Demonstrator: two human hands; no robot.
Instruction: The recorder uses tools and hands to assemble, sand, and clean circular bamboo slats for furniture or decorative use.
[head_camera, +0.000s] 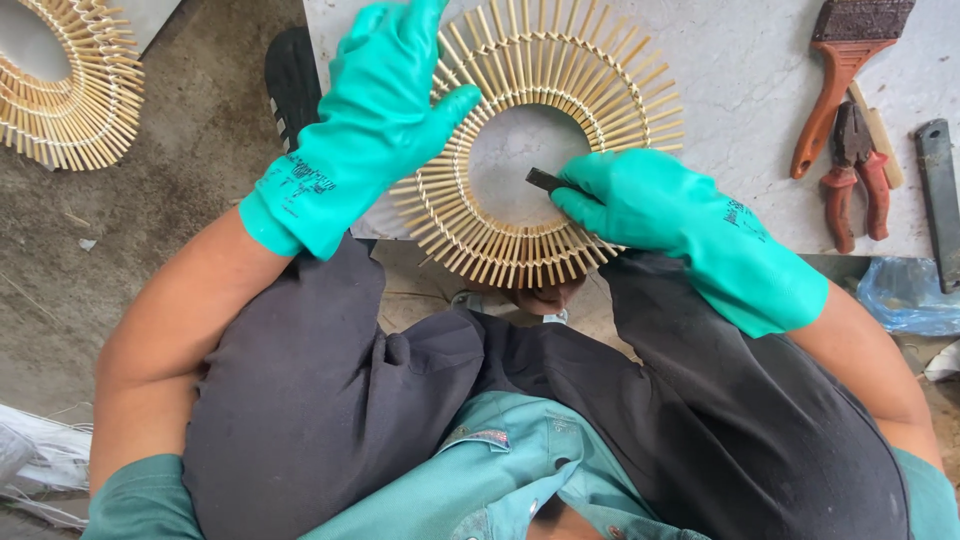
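A round ring of thin bamboo sticks (560, 60), set like sun rays around an open middle, lies on a pale stone slab (740, 70). My left hand (385, 100), in a teal rubber glove, presses flat on the ring's left side. My right hand (625, 195), also in a teal glove, rests on the ring's lower right and pinches a small dark flat tool (545, 181) whose tip points into the ring's open middle. My knees in dark trousers sit below the slab's edge.
A worn paintbrush with an orange handle (840, 70), red-handled pliers (855, 170) and a dark flat bar (940, 200) lie on the slab's right. A second bamboo ring (75, 90) sits at upper left on the dirt floor. Blue plastic (905, 295) is at right.
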